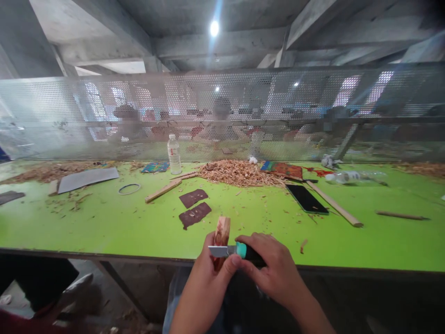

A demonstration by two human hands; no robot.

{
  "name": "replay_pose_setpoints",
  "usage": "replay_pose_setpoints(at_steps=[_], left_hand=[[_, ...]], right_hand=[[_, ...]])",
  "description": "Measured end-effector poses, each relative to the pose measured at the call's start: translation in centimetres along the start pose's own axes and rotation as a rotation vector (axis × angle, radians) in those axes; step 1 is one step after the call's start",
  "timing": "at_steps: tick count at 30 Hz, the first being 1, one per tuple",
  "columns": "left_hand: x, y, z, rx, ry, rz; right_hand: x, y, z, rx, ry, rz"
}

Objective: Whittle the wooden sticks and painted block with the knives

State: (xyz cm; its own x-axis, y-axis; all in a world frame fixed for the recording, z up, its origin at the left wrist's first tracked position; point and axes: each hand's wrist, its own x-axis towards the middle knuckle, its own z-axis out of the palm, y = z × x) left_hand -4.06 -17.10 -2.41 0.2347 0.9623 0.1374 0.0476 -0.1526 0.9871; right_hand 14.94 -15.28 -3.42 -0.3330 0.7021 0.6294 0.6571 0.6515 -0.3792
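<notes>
My left hand [206,278] is closed around a small block of reddish-brown wood [222,227], which stands up past the table's near edge. In my right hand [271,260] is a carving knife [240,250] with a black and teal handle. Its flat blade lies across the wood, pointing left. My left thumb presses near the base of the blade, by the teal collar. The lower part of the wood is hidden behind the knife and my left hand.
On the green table [139,227] lie two brown sandpaper pieces [195,215], a wooden stick [163,190], a pile of shavings [236,173], a phone [306,199], a wooden rod [335,204] and a pencil-like stick [401,215]. A bottle [174,155] stands before a perforated screen [194,106].
</notes>
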Motion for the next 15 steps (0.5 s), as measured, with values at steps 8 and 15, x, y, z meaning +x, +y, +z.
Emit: replay_pose_setpoints(at_steps=[8,15], left_hand=[[0.2,0.2,0.2,-0.028,0.059,-0.054],[0.2,1.0,1.0,0.109,0.212,-0.052]], right_hand=[[-0.3,0.2,0.7,-0.080,0.043,0.005],[-0.6,0.5,1.4,-0.202,0.090,0.012]])
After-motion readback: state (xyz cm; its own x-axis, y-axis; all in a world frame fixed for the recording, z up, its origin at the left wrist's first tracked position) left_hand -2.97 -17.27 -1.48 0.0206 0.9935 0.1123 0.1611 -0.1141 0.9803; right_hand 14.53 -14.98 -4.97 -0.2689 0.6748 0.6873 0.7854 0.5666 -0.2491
